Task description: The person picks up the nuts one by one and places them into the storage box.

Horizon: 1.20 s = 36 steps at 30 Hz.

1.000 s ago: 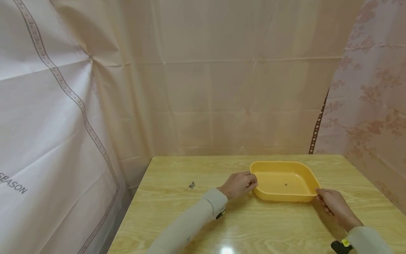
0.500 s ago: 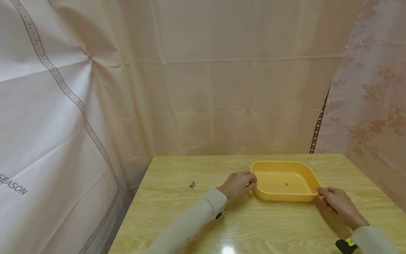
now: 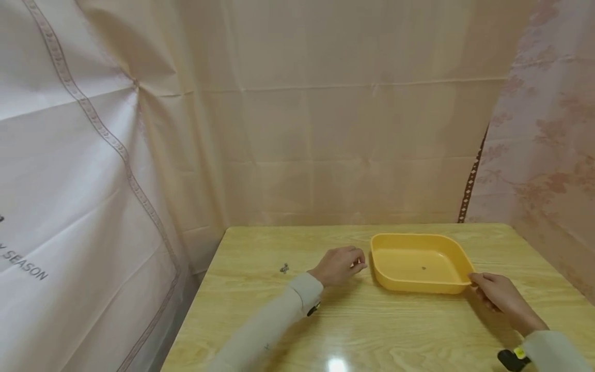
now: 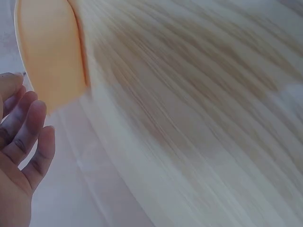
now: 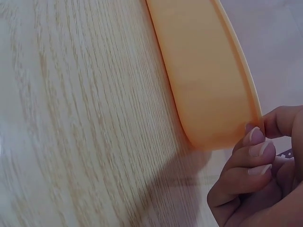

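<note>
A shallow yellow plastic tray (image 3: 420,287) with rounded corners stands at the right of the table. My right hand (image 3: 502,297) pinches its rim at the near right corner; in the right wrist view, the thumb and index finger (image 5: 255,137) meet at the edge. My left hand (image 3: 339,266) is just left of the tray, apart from it, fingers loosely bent around nothing visible. In the left wrist view, those fingers (image 4: 35,118) overlap the tray's end. One tiny grey piece (image 3: 423,268) lies on the tray floor.
Several small grey metallic pieces (image 3: 284,268) lie in a little heap on the wood-grain table (image 3: 260,310), left of my left hand. Hanging cloth sheets (image 3: 325,129) enclose the table at the back and both sides.
My left hand has let go of the tray's left rim and drawn back leftward. My right hand keeps its pinch; the tray sits slightly farther right in view.
</note>
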{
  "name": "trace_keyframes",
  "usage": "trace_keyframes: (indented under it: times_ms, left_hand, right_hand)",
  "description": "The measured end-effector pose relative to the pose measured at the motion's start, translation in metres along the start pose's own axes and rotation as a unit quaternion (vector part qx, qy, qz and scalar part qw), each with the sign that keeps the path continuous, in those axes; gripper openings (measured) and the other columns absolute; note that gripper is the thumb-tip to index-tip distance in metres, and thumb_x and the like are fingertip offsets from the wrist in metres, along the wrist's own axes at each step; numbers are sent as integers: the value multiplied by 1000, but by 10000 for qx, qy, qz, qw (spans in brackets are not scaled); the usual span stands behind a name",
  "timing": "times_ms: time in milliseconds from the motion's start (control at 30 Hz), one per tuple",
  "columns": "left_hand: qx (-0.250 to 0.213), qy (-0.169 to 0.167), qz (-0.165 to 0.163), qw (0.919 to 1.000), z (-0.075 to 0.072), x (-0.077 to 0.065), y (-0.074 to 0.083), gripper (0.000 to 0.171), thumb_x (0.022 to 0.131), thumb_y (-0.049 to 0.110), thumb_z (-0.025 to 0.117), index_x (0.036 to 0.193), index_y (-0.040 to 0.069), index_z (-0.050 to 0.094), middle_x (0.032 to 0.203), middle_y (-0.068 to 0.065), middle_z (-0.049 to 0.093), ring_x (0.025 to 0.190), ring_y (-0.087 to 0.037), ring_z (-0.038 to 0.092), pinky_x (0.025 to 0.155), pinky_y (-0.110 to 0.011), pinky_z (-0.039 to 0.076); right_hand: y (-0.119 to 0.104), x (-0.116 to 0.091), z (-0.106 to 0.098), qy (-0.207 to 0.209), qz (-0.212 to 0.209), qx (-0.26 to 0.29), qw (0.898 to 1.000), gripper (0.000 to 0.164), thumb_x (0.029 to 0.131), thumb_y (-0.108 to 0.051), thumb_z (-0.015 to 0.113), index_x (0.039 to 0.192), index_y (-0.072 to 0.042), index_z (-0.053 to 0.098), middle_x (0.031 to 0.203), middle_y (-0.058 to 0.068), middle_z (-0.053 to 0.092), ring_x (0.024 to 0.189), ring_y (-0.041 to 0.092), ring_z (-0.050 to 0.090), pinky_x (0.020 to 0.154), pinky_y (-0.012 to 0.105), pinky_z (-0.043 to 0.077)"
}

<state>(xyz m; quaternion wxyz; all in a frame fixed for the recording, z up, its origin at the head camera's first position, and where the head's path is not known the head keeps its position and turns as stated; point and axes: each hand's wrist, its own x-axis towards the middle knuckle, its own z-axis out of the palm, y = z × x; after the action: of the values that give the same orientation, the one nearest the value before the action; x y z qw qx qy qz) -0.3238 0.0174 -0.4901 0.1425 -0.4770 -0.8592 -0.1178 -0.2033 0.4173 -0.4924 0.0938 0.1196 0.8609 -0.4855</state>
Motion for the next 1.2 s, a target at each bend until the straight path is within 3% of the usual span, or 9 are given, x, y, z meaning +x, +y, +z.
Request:
trace_keyframes:
  times_ms: [267,633,1200]
  left_hand:
    - [-11,-47,-408,9992,-15,-35,-27,13,104,31,64,104,20,70,94,9,67,77,2,57,64,-12,45]
    - [-77,-35,-854,9963,-26,-76,-58,10,101,28,68,98,18,70,90,9,66,74,2,55,62,-13,44]
    - [-161,-65,-1709,9851,-43,-137,-94,11,101,28,69,99,18,70,88,8,64,76,-4,59,67,-23,51]
  right_hand:
    - [1,0,4,162,-138,62,9998,44,110,-38,39,90,-5,59,72,-3,52,59,10,47,55,27,46]
    - [2,0,7,263,-276,186,9991,41,110,-37,42,88,-7,60,70,-4,52,55,8,46,52,26,46]
    - [-1,4,2,-108,165,342,9992,43,111,-39,36,86,-11,57,73,-3,50,59,11,46,55,28,44]
